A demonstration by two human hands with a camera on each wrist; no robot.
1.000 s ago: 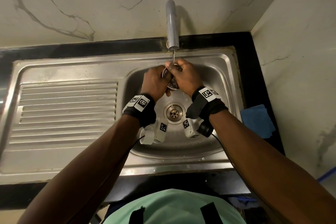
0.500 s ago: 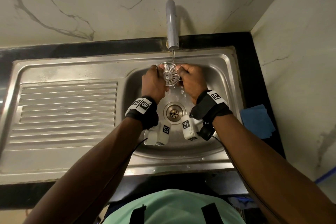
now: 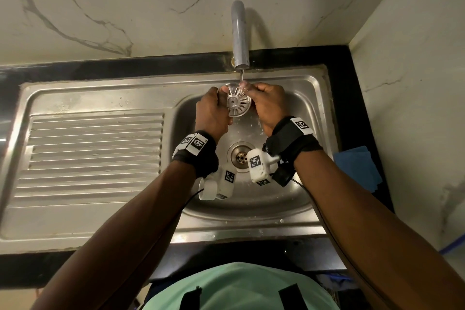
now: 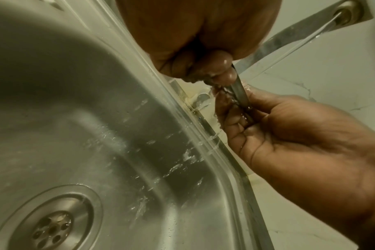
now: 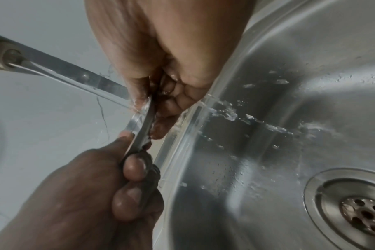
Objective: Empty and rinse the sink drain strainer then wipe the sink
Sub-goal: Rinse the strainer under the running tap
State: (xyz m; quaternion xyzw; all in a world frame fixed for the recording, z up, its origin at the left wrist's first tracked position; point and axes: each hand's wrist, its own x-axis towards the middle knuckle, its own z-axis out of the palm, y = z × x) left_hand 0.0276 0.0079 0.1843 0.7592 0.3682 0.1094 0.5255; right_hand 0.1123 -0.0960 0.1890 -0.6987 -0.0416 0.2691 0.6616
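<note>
The drain strainer [image 3: 238,103] is held upright over the sink basin [image 3: 297,113], under water running from the tap [image 3: 239,35]. Its rim is pinched on one side by the left hand [image 3: 214,113] and on the other by the right hand [image 3: 268,106], fingers curled. The drain opening [image 3: 241,156] lies uncovered below.
</note>
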